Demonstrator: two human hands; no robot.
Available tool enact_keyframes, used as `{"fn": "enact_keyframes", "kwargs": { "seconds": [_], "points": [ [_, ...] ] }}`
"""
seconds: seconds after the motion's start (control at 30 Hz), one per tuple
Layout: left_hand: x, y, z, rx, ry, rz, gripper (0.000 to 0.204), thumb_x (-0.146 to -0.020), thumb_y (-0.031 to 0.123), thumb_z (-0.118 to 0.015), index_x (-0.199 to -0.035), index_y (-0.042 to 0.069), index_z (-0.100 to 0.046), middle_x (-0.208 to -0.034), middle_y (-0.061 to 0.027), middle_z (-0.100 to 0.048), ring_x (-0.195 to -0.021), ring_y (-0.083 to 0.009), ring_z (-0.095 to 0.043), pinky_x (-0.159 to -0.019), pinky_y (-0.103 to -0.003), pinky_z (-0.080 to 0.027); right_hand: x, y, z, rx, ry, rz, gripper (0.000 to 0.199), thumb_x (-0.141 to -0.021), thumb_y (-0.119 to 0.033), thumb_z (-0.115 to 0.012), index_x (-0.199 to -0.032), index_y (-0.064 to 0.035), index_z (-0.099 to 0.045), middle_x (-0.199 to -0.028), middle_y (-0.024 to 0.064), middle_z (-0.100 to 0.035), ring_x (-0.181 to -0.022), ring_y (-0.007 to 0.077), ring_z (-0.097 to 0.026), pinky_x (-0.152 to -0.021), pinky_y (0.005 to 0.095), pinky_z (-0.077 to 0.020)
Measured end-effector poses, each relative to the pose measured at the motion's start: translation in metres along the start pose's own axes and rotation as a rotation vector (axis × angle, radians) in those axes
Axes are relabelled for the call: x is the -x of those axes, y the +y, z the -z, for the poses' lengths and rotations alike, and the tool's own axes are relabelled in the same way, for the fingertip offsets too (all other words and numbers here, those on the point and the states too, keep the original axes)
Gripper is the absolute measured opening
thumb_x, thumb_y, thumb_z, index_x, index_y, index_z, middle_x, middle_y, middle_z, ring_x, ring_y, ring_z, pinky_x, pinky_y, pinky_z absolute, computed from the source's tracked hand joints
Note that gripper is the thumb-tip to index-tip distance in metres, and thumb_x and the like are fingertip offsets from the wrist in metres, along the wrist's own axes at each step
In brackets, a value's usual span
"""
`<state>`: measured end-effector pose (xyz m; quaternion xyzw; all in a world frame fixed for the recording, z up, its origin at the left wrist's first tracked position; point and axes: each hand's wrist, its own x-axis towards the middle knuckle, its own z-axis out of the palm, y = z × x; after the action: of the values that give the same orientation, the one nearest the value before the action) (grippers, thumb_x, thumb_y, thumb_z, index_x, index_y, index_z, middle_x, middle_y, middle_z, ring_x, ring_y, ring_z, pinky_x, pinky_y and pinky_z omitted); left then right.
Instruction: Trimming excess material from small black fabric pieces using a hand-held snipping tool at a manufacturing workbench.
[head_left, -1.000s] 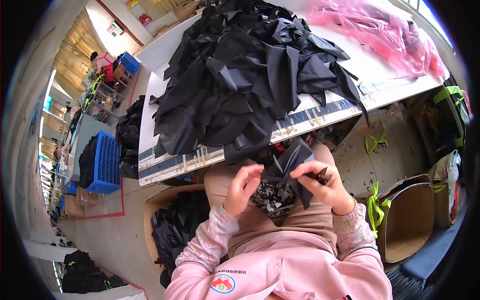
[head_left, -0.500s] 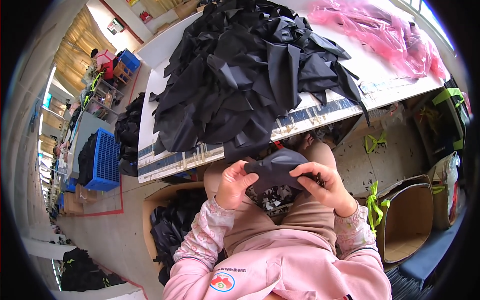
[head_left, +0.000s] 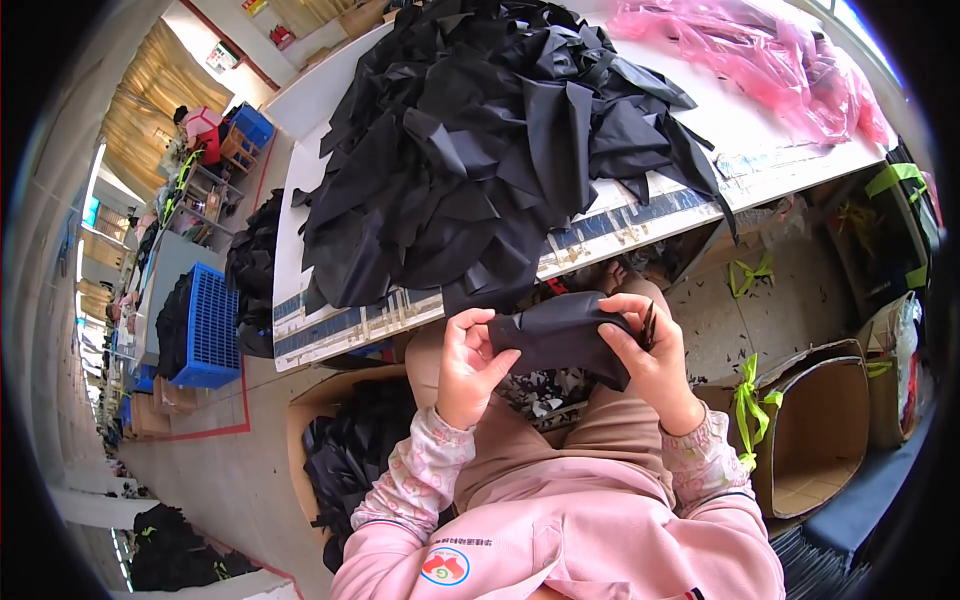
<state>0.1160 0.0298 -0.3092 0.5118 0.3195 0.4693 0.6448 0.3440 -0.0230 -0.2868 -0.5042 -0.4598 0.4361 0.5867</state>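
Observation:
A black fabric piece (head_left: 558, 335) is stretched flat between both hands over my lap. My left hand (head_left: 468, 368) pinches its left edge with thumb and fingers. My right hand (head_left: 650, 355) grips its right side and also holds a small dark tool, probably thread snips (head_left: 648, 322), between the fingers. Small black scraps (head_left: 545, 390) lie on my lap under the piece. A big heap of black fabric pieces (head_left: 490, 150) covers the white table (head_left: 310, 340) just beyond my hands.
Pink plastic bags (head_left: 770, 60) lie at the table's far right. An open cardboard box (head_left: 815, 430) stands at my right, another box with black fabric (head_left: 345, 450) at my left. A blue crate (head_left: 208, 325) and stacked goods line the aisle on the left.
The black piece was bunched and held upright a second ago; my hands have since turned it and spread it out flat between them. Both hands have stayed over my lap.

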Motion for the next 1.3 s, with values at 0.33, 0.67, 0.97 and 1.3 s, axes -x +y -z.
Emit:
{"fn": "enact_keyframes", "kwargs": {
  "seconds": [0.33, 0.67, 0.97, 1.3],
  "points": [
    [-0.001, 0.008, -0.007, -0.245, 0.088, -0.234, 0.057, -0.080, -0.016, -0.059, -0.131, 0.002, -0.042, -0.125, -0.0117, -0.053, -0.111, -0.0172, -0.055, -0.096, -0.029, -0.045, 0.007, -0.003, 0.002, -0.020, 0.011, -0.013, 0.018, -0.087, -0.003, -0.065, -0.105, -0.0003, -0.062, -0.086, -0.0030, -0.060, -0.074, 0.0025, -0.050, -0.064, 0.0174, -0.0410],
    [0.005, 0.011, 0.005, -0.292, 0.037, -0.086, 0.031, -0.084, -0.009, -0.063, -0.114, -0.003, -0.057, -0.106, -0.0060, -0.062, -0.092, -0.0088, -0.059, -0.082, -0.021, -0.048, 0.001, 0.002, 0.009, 0.429, 0.055, -0.042, 0.012, -0.085, -0.006, -0.068, -0.095, -0.0023, -0.064, -0.082, 0.0070, -0.064, -0.068, 0.0138, -0.057, -0.063, 0.0264, -0.0458],
    [0.009, 0.017, -0.013, -0.311, -0.029, -0.016, 0.031, -0.085, -0.009, -0.063, -0.114, -0.004, -0.055, -0.104, -0.0073, -0.063, -0.087, -0.0106, -0.062, -0.079, -0.022, -0.051, 0.004, -0.020, -0.045, 0.372, -0.077, 0.322, 0.037, -0.077, -0.006, -0.074, -0.111, -0.0002, -0.061, -0.104, 0.0169, -0.062, -0.078, 0.0311, -0.063, -0.067, 0.0322, -0.0498],
    [0.007, 0.006, 0.005, -0.188, -0.109, -0.049, 0.006, -0.087, 0.004, -0.064, -0.092, 0.000, -0.065, -0.113, -0.0125, -0.058, -0.108, -0.0203, -0.052, -0.099, -0.033, -0.036, -0.006, 0.008, -0.035, 0.245, -0.261, 0.184, 0.015, -0.079, -0.004, -0.070, -0.087, 0.0005, -0.059, -0.073, 0.0119, -0.058, -0.065, 0.0247, -0.057, -0.060, 0.0313, -0.0448]
  ]
}}
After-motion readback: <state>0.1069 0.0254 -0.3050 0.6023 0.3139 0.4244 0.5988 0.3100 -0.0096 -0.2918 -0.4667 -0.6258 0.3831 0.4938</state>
